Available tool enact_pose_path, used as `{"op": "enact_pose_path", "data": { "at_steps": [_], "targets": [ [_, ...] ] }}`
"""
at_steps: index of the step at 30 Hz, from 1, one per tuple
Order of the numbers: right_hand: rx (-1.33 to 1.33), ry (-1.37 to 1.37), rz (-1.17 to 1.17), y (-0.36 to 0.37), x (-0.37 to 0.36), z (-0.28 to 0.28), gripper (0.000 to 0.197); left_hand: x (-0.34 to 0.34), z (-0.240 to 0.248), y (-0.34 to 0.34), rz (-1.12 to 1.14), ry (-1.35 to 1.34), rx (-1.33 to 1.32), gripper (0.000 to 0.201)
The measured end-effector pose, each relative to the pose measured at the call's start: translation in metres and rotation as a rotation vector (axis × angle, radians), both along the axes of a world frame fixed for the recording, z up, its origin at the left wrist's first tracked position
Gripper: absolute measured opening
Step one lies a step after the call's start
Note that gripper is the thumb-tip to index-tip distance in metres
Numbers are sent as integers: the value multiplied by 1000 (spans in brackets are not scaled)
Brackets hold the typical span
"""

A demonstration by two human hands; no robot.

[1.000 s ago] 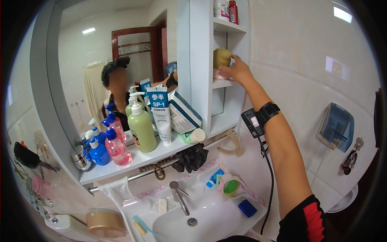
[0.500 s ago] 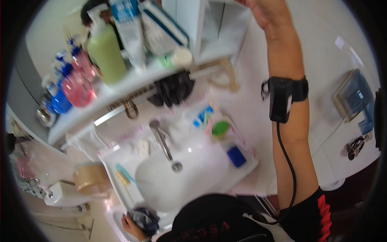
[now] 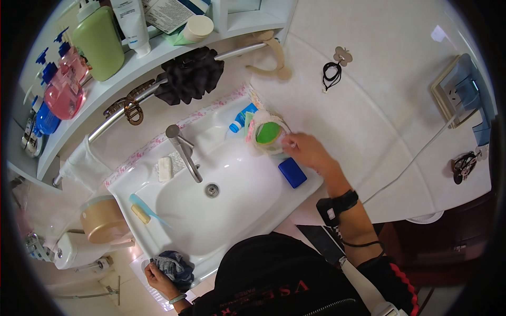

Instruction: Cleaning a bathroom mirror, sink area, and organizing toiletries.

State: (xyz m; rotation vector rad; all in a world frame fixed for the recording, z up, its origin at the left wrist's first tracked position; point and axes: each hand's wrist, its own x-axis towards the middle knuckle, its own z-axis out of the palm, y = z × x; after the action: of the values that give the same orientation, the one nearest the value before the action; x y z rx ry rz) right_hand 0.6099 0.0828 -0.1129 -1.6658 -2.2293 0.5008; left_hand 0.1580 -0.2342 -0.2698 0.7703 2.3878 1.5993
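Note:
At the near left corner of the white sink [image 3: 226,226], my left hand [image 3: 161,280] is closed on the edge of a bunched dark grey-blue cloth [image 3: 176,269]. My right hand [image 3: 310,151] reaches over the sink's right rim with its fingers curled together. Its fingertips meet a soft-looking, pale pink and white ring-shaped item [image 3: 256,138], which surrounds a green oval piece [image 3: 268,133]. Just below the hand lies a dark blue box [image 3: 292,173]. A blue and white tube [image 3: 243,118] rests beyond the ring.
The tap [image 3: 181,150] points over the basin, with white soap [image 3: 165,168] beside it. A light blue brush [image 3: 145,208] lies on the left rim. Bottles [image 3: 100,45] line the shelf above; a black bath puff [image 3: 191,75] hangs below. A cable [image 3: 414,160] crosses the right wall.
My right hand has come down from near the upper shelf to the sink's right rim. The pale ring now shows around the green piece. My left hand stays at the cloth.

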Motion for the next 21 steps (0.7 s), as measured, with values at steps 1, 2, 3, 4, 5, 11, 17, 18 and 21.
{"op": "enact_pose_path", "data": {
  "at_steps": [1,2,3,4,5,11,17,18,21],
  "targets": [
    [-19,-1,-37,-5,11,-28,28,0,1,1,2,9,3,31],
    [-34,-92,-34,-10,25,-57,33,1,3,1,-5,17,-17,30],
    [-49,-183,-34,-18,32,-78,38,2,6,0,-13,25,-38,30],
    [-67,-242,-104,-28,28,-87,45,2,8,-1,-19,34,-59,30],
    [-86,-300,-180,-40,24,-93,53,3,8,-1,-17,30,-43,29],
    [-124,-500,-328,-64,9,-123,83,5,5,-1,-1,57,34,28],
    [-570,541,-411,-53,30,-124,73,0,22,2,8,-205,-1,26],
    [-739,868,-393,-55,25,-110,70,6,38,9,49,-410,141,26],
    [-839,1369,-255,-64,-6,-79,59,13,61,23,-144,-1103,489,28]
  ]
}}
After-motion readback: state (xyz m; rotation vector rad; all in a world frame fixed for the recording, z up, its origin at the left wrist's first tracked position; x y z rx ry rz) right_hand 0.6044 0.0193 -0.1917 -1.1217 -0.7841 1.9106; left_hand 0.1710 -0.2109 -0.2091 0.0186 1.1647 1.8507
